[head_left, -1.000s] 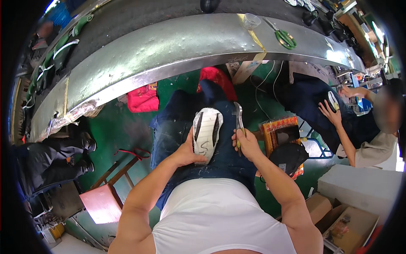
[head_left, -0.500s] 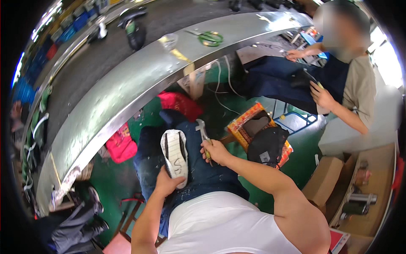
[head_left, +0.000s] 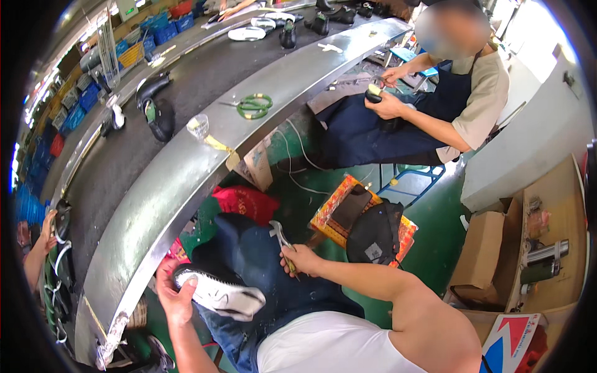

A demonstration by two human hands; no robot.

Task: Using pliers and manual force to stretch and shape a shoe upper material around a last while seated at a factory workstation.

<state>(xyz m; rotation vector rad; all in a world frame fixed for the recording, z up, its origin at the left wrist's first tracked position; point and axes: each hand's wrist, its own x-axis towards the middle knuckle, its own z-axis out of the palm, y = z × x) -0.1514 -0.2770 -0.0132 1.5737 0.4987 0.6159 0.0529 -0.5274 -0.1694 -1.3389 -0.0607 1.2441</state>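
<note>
Green-handled scissors (head_left: 254,106) and a clear cup (head_left: 198,127) lie on the metal ledge (head_left: 149,194)

A workshop with a green painted floor (head_left: 435,227) and a long, dark, flat-topped worktable (head_left: 205,81).
A broad ledge of dented silver metal (head_left: 140,205) edges the table's near side, bowed by the lens, and bright light glints off it. Beyond the far side, blue plastic crates (head_left: 166,32) and a yellow plastic basket (head_left: 130,56) line up, with rows of small white lights (head_left: 42,84) toward the left rim. At right, a blue tubular-metal stool (head_left: 418,186) stands near a smooth pale-grey panel (head_left: 528,143); below it, an open brown cardboard box (head_left: 476,255) sits beside a light-brown wooden shelf unit (head_left: 559,186). The white glare (head_left: 540,37) at upper right is perhaps a window.
</note>
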